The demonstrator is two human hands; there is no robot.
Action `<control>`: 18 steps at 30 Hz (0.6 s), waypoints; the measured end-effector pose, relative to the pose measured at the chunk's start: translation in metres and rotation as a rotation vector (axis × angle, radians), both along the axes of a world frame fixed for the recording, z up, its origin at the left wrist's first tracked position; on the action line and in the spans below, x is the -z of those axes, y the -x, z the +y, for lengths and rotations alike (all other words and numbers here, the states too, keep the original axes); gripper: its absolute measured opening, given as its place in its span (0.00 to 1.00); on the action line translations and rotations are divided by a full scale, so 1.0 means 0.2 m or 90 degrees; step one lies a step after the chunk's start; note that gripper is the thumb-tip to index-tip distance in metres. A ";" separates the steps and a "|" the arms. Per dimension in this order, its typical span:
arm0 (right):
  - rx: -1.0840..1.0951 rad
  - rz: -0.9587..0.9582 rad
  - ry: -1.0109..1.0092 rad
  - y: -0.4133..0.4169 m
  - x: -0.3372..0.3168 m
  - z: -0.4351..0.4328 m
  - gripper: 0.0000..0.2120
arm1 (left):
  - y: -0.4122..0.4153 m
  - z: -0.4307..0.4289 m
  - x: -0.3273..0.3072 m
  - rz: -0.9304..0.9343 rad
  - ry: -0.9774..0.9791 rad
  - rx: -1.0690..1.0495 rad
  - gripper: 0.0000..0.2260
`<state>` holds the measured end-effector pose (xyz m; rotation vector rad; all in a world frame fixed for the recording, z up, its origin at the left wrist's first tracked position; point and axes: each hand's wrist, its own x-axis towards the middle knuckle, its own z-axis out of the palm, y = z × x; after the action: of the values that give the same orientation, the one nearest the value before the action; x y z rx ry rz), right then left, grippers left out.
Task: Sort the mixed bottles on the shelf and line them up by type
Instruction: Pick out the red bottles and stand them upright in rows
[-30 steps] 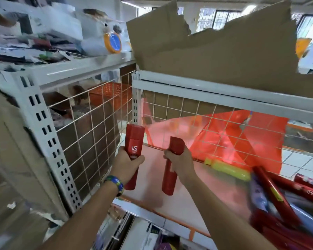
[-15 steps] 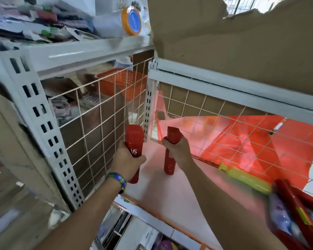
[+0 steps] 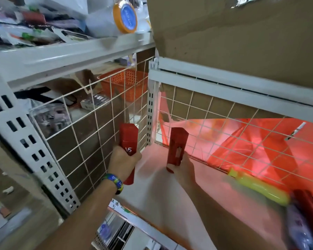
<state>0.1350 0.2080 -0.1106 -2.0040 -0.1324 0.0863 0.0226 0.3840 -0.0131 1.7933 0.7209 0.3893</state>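
Observation:
Two tall red bottles stand upright at the far left end of the white shelf [image 3: 157, 192]. My left hand [image 3: 122, 162] grips the left red bottle [image 3: 128, 139], marked VS, close to the wire side panel. My right hand [image 3: 183, 170] holds the second red bottle [image 3: 177, 146] low down, a little to the right and further back. A yellow-green bottle [image 3: 258, 187] lies on its side further right. Blurred red and purple bottles [image 3: 304, 215] lie heaped at the right edge.
A white wire grid [image 3: 90, 134] walls the shelf's left side and another grid [image 3: 224, 134] its back, with red plastic behind. A cardboard sheet [image 3: 233, 33] hangs over the upper shelf. An orange basket [image 3: 125, 82] sits in the neighbouring bay.
Both hands have carried the red bottles further back into the shelf's left corner. The right hand has slid down to the base of its bottle. The view has tilted left.

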 end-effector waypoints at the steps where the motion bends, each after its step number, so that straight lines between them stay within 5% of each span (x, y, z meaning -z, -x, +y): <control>1: -0.001 0.002 -0.008 -0.02 -0.01 0.01 0.24 | 0.00 0.01 0.01 0.005 -0.001 0.001 0.17; 18: -0.030 -0.003 0.017 -0.22 0.05 0.21 0.18 | -0.01 -0.04 -0.06 0.015 -0.078 0.061 0.19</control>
<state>0.1781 0.2499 -0.1209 -2.0287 -0.1823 0.1150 0.0250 0.3761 -0.0012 1.9434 0.6354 0.3556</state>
